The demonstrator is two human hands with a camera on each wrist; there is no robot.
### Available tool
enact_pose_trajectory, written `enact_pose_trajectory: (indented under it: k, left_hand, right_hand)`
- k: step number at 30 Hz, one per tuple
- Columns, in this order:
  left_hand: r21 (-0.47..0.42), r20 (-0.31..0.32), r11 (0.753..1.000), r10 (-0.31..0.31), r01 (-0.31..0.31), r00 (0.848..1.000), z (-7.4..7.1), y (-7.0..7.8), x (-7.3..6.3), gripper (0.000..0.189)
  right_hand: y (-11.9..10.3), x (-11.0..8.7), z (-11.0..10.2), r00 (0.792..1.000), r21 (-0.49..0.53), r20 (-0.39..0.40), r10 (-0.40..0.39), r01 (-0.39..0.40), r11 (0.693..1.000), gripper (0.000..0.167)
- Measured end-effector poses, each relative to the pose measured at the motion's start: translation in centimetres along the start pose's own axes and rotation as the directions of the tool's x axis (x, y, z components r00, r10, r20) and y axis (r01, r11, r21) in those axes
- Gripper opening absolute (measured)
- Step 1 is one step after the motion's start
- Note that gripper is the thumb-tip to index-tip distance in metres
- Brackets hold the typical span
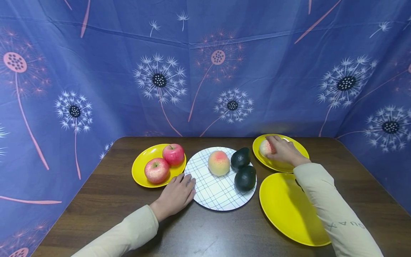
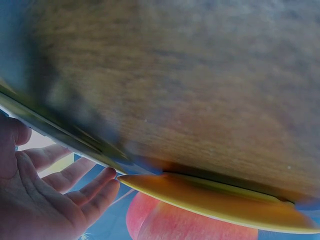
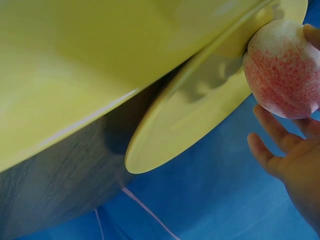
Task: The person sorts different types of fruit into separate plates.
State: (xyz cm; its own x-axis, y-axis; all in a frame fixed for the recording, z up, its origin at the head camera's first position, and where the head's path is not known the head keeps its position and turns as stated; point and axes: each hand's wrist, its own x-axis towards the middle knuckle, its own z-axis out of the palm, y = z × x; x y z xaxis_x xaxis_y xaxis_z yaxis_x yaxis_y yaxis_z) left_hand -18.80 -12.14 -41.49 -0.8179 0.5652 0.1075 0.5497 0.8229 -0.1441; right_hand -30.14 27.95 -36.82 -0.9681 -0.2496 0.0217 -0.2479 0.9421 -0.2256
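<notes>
Right hand (image 1: pixel 284 150) bent over a red-flushed peach (image 3: pixel 282 70), I hold the fruit at the small yellow plate (image 1: pixel 300 147) toward the far right of a dark wooden table (image 1: pixel 106 185), thumb on one side and fingers on the other. Not every finger lies on the skin, the right wrist view shows, and whether the peach bears on the plate beneath I cannot tell. Left hand (image 1: pixel 176 194), fingers extended and grasping nothing, rests at the left rim of a checked white plate (image 1: pixel 208 194), just beside the left yellow plate (image 1: pixel 139 169) with its two apples (image 1: pixel 157 170). A second peach (image 1: pixel 219 163) and two avocados (image 1: pixel 245 178) share the checked plate; a large yellow plate (image 1: pixel 289 210) lies nearer me, partly under my right sleeve (image 1: pixel 334 207). I judge the held peach light enough for one hand, and its speckled, matte surface should give the fingertips good purchase. Firmness is harder to read: it looks stiff, yet real flesh could bruise, so gentle pressure seems wise. Best hold, to my eye, is across the widest part, thumb opposing fingers, since so round a thing could roll on glossy crockery if pinched off-centre.
</notes>
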Motion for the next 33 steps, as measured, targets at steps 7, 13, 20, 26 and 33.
enact_pose_trajectory:
  k: [7,13,20,26,33]
  left_hand:
    - [0.009,0.005,1.000,-0.002,0.002,1.000,-0.1,0.0,0.0,0.048]
    - [0.002,0.007,1.000,-0.004,0.004,1.000,-0.1,0.0,0.0,0.048]
    - [0.005,0.001,1.000,-0.002,0.002,1.000,-0.1,0.0,0.0,0.047]
    - [0.007,0.001,1.000,-0.003,0.003,1.000,-0.1,0.0,0.0,0.048]
    - [0.001,0.007,1.000,-0.009,0.009,1.000,0.0,0.0,0.0,0.048]
  right_hand:
    - [0.0,0.0,-0.2,1.000,-0.029,-0.019,-0.020,0.019,0.999,0.076]
    - [-0.4,-0.2,-0.7,0.999,-0.033,-0.028,-0.017,0.016,0.999,0.076]
    - [-1.4,-0.3,-1.5,0.997,-0.049,-0.056,-0.045,0.042,0.998,0.076]
    - [-2.7,-0.4,-1.9,0.994,-0.056,-0.070,-0.079,0.075,0.996,0.071]
    - [-4.8,-0.4,-2.2,0.986,-0.091,-0.084,-0.145,0.138,0.986,0.066]
